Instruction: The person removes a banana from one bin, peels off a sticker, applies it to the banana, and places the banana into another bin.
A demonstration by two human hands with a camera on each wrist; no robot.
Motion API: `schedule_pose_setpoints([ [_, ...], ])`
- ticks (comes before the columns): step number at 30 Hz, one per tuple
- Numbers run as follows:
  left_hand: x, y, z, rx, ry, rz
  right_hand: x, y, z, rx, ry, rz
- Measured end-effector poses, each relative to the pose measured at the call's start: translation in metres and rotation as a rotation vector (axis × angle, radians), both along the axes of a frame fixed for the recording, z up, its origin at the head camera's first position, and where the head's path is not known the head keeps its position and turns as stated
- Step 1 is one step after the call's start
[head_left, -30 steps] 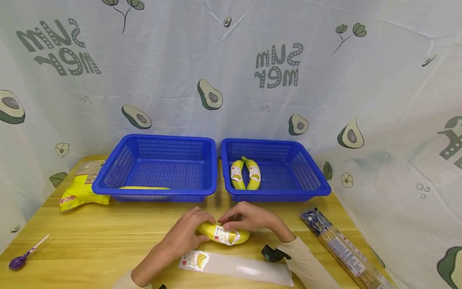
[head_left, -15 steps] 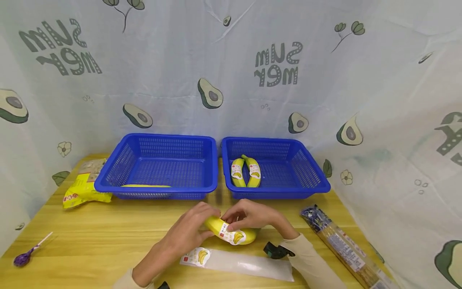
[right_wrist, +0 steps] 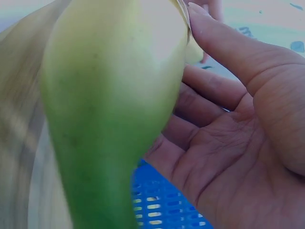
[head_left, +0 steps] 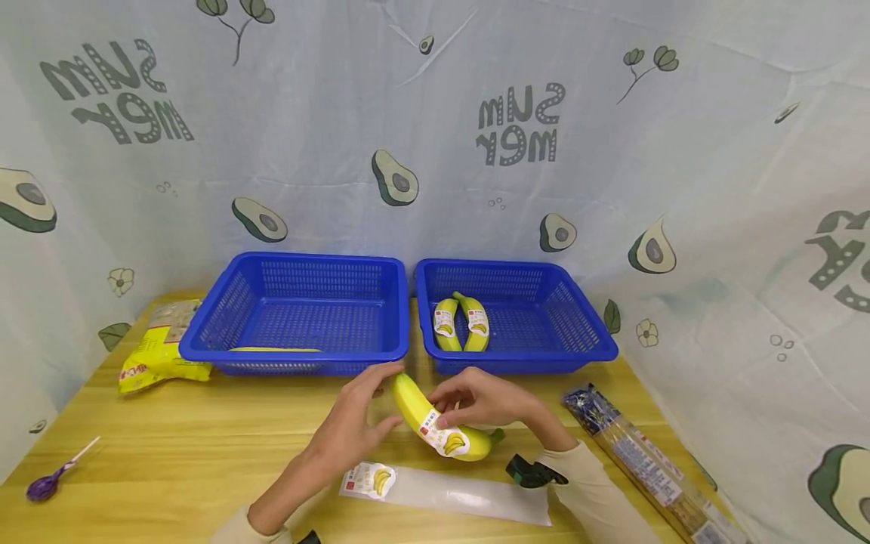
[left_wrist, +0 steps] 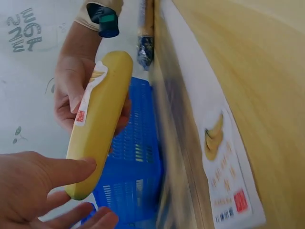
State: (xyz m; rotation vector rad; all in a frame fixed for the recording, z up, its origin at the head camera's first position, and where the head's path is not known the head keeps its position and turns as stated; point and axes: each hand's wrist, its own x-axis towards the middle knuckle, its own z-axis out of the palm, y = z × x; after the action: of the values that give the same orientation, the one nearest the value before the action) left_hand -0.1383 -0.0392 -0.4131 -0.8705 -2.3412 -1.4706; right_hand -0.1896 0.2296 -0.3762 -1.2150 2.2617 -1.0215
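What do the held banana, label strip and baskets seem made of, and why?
Banana: smooth, satiny peel, probably real; small specks and green-to-yellow shading suggest it, though imitation is possible.
Strip: glossy paper or film, pale and reflective.
Baskets: likely moulded plastic, slightly shiny, with regular slots.

banana [head_left: 411, 400]: yellow, green stem [head_left: 498, 436] | baskets [head_left: 313, 325]: blue | cloth [head_left: 313, 113]: whitish, avocado print | table [head_left: 224, 438]: yellowish woodgrain

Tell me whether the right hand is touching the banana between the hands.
Touching. The head view shows the right hand pinching the banana, its thumb lying on the label.
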Motion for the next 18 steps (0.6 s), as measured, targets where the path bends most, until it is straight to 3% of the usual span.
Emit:
schedule_pose_setpoints([
  [7, -0.002, 0.002, 0.004, 0.221, -0.296, -0.041, 0.002, 0.006, 0.01, 0.013, -0.043, -0.043],
  [14, -0.009, 0.013, 0.006, 0.261, -0.397, -0.09, 0.0, 0.015, 0.019, -0.018, -0.067, -0.085],
  [18, -0.011, 0.023, 0.003, 0.343, -0.519, -0.142, -0.002, 0.02, 0.024, -0.056, -0.085, -0.094],
])
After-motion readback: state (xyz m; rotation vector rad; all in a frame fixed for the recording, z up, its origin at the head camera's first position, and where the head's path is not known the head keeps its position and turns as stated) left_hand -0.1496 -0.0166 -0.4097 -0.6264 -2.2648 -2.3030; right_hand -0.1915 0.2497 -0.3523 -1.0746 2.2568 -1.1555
